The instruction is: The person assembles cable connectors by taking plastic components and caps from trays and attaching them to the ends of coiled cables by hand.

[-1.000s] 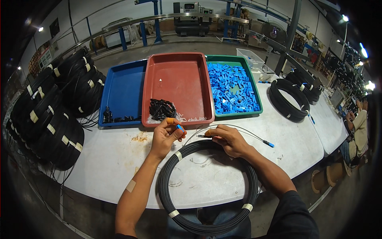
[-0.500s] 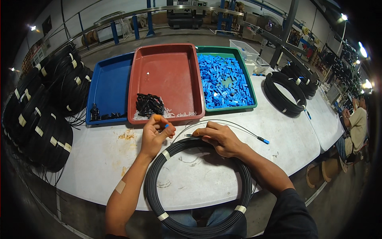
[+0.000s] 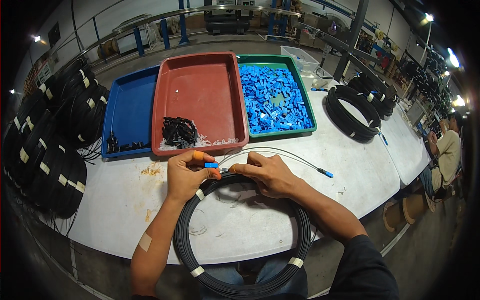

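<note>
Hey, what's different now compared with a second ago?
The hands have closed the gap: the left hand shifted right, the right hand slightly left. The blue piece, tilted at first, now lies nearly level beside the cable end. Nothing was let go. The coil and red tray stayed put.

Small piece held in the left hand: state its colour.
Blue; the small piece, held in the left hand, shows best in the head view.
</note>
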The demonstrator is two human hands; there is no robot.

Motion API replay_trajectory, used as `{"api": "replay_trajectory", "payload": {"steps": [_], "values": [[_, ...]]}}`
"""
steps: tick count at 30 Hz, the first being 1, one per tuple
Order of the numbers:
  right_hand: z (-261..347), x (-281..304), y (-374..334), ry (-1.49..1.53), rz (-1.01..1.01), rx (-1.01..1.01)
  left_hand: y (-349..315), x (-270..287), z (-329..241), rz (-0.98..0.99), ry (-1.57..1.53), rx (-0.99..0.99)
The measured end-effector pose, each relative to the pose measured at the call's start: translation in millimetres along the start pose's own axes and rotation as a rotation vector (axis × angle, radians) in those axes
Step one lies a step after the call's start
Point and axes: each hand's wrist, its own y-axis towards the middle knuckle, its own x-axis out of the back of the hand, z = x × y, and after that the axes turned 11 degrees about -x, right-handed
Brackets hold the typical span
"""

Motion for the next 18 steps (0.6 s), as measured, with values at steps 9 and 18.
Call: {"api": "replay_trajectory", "payload": {"steps": [9,18], "values": [[15.1,8.5,2.2,-0.097,-0.065,0.098,-0.3,0.7,-4.3,0.060,-0.077,0.078],[19.6,15.4,7.0,-0.106,-0.028,0.084,0.3,0.0,2.6,0.097,-0.153,-0.025]]}}
